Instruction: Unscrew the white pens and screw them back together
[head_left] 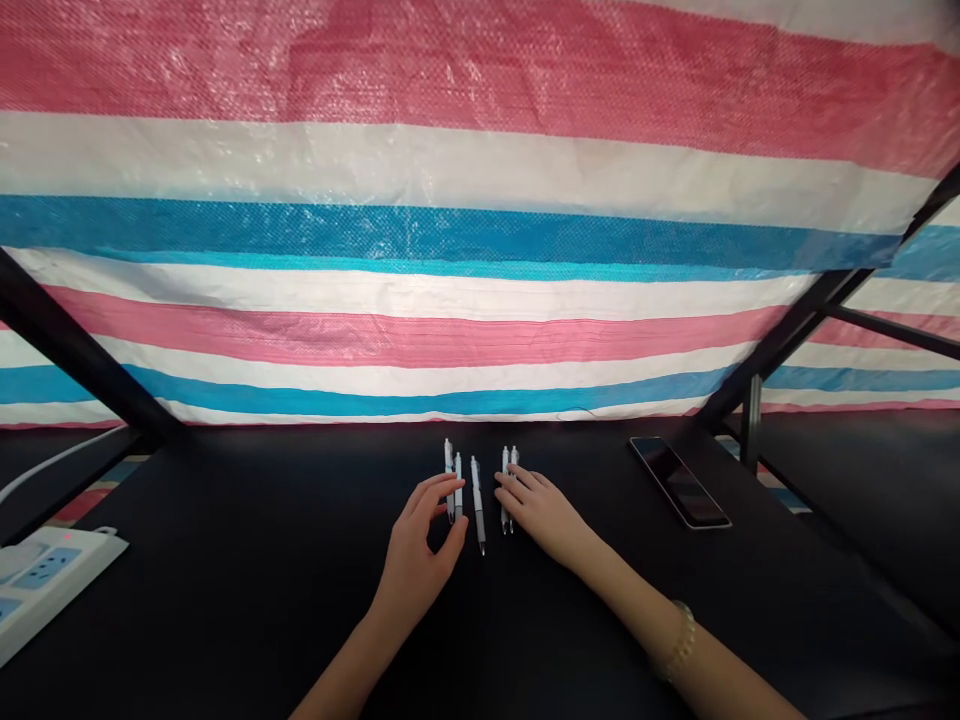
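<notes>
Several white click pens lie on the black table in two groups, tips towards me. My left hand [424,535] is curved over the left group, thumb and fingers apart, with fingertips at a pair of pens [458,500]. Parts of that pair are hidden behind the fingers. A single pen [478,500] lies just right of this hand, apart from it. My right hand [544,510] rests with outstretched fingers across two pens [505,460] lying side by side, covering their middles. Neither hand has its fingers wrapped round a pen.
A dark-screened phone [679,482] lies at the right of the black table [262,580]. At the left edge sits a white power strip [64,575], with a white cable [64,455] behind it. Striped plastic sheeting [450,340] hangs behind, between black frame bars [82,345].
</notes>
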